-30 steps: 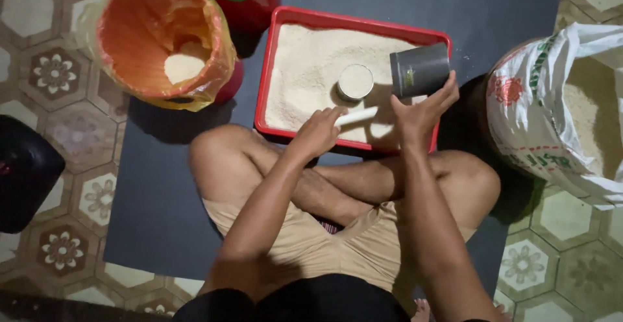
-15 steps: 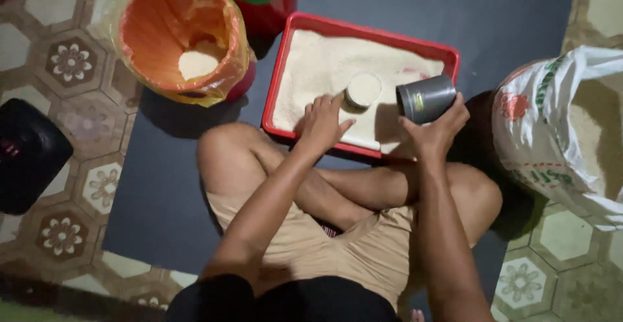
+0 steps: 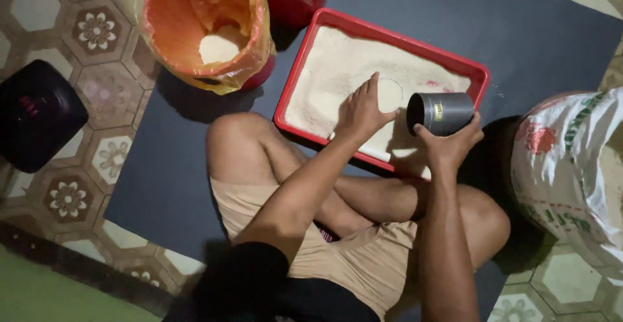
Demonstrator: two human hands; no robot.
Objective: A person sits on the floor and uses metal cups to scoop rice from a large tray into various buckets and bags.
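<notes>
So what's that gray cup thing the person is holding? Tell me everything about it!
The gray cup is a small dark cylinder that looks like metal, with a little label on its side. It is tipped on its side, its open mouth facing the left hand. The right hand grips it from below, above the near corner of the red tray of pale powder. Its inside looks dark.

Tray (image 3: 478, 74) lay on the mat (image 3: 182, 166) before the crossed legs. Left hand (image 3: 361, 111) rested in the tray's grain; right hand (image 3: 448, 147) held a can (image 3: 441, 112) just right. Bucket (image 3: 195, 30) stood left of the tray, sack (image 3: 571, 166) far right.
</notes>
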